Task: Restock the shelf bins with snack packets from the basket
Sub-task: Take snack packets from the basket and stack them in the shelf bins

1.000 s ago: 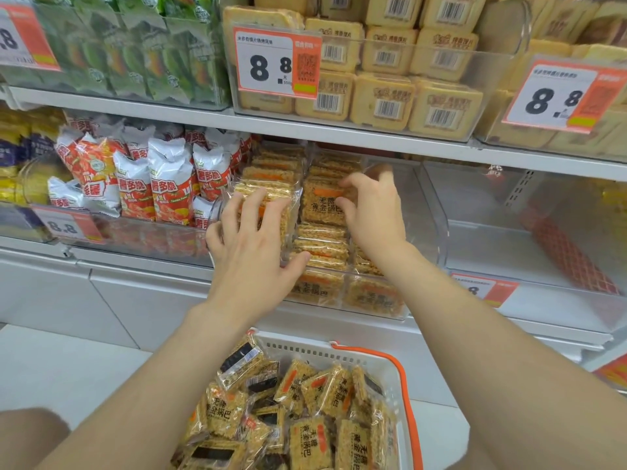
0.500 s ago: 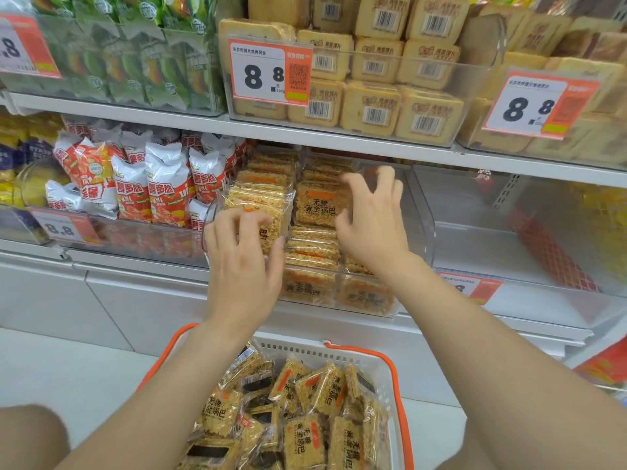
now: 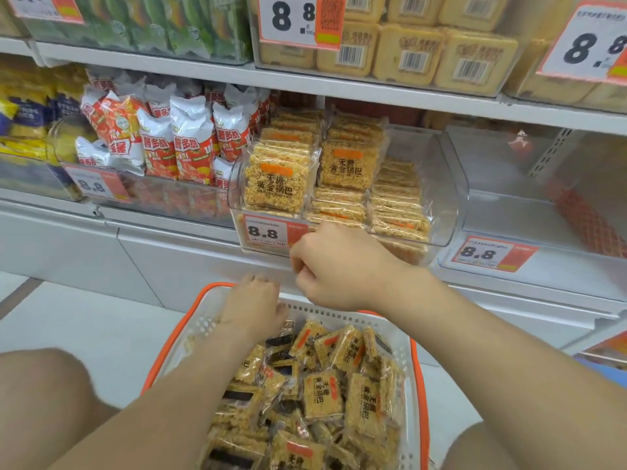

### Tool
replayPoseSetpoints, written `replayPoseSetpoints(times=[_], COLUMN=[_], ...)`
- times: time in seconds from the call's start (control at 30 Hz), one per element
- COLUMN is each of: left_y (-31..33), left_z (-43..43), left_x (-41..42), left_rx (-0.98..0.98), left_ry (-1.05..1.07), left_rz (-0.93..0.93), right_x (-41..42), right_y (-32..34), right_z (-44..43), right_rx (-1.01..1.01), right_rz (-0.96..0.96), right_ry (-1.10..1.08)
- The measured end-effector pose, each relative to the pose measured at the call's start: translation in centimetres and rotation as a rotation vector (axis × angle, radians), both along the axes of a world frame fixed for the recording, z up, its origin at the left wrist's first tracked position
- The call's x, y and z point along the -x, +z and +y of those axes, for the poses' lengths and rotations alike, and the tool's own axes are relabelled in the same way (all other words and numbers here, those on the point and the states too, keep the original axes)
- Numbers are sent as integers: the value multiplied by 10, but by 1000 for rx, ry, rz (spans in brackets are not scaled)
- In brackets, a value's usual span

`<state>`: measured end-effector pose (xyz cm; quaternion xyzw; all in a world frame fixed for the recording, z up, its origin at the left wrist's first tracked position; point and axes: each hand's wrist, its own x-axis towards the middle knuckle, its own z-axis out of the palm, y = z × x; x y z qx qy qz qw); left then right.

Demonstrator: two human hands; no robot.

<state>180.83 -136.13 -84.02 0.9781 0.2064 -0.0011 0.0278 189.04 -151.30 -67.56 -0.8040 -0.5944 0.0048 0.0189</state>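
bin (image 3: 445,212) open at right, packets (image 3: 276,179) crowd left

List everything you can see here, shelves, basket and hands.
basket: one, white with orange rim, bottom centre.
rice-cracker packets: many, golden with orange labels, heaped in the basket.
shelf bin: one, see-through, middle shelf, holding rows of the same packets.
snack bags: many, red and white, bin left of it.
side bin: one, see-through, right of it.
barcoded packs: many, pale yellow, top shelf.
green packets: many, top shelf left.
price tags: several, white and orange, on bin fronts.
left hand: one, at the basket's far edge, fingers hidden.
right hand: one, before the shelf bin's tag, fingers curled, nothing seen in its grip.
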Motion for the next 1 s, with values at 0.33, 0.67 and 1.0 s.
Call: replayPoseSetpoints(times=[0.33, 0.67, 1.0], left_y=[-53, 8, 125], left_z=[13, 11, -15], left_x=[0, -14, -1], left_rx=[57, 509, 1408], left_ry=[99, 53, -125], left_rz=[404, 404, -14], right_x=[-3, -8, -27], right_y=[-20, -9, 39], right_z=[10, 15, -24], right_rx=[438, 253, -259], right_rz=[143, 219, 367], right_ry=[-43, -23, -169])
